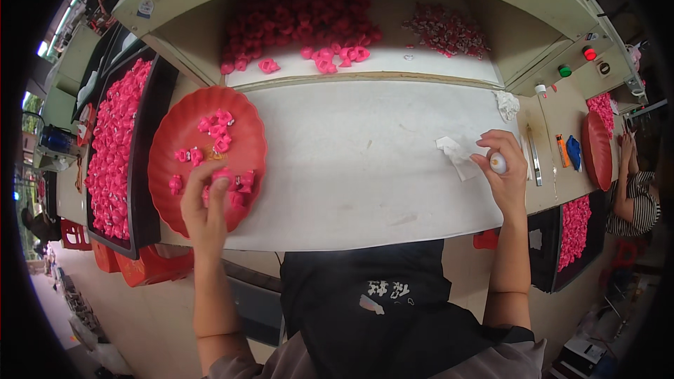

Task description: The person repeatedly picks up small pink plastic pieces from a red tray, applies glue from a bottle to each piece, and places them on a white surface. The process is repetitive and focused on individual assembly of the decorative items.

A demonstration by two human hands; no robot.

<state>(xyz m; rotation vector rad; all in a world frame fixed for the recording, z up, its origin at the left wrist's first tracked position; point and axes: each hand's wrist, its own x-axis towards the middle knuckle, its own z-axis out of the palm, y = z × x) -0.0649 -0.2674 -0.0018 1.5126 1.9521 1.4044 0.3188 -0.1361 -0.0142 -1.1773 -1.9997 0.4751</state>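
My left hand (203, 210) is over the red scalloped tray (165, 126) on the left. Its thumb and fingertips close around a small pink plastic figure piece (223, 174), partly hidden by the fingers. Other pink pieces (216, 125) lie loose in the tray, some with silvery bits on them. On the right, my right hand (507, 168) is curled around a small white bottle-like object with a yellowish tip (498, 163), seen end-on. Beside that hand's thumb, a crumpled white tissue (456, 156) rests on the white work sheet (351, 168).
A shelf ahead carries a heap of pink pieces (295, 17) and a pile of small pink-and-silver parts (446, 28). Full black bins (144, 161) flank the bench. To the right lie tweezers (535, 158), an orange item (563, 150) and a blue item (574, 153). Another person (635, 203) sits farther right.
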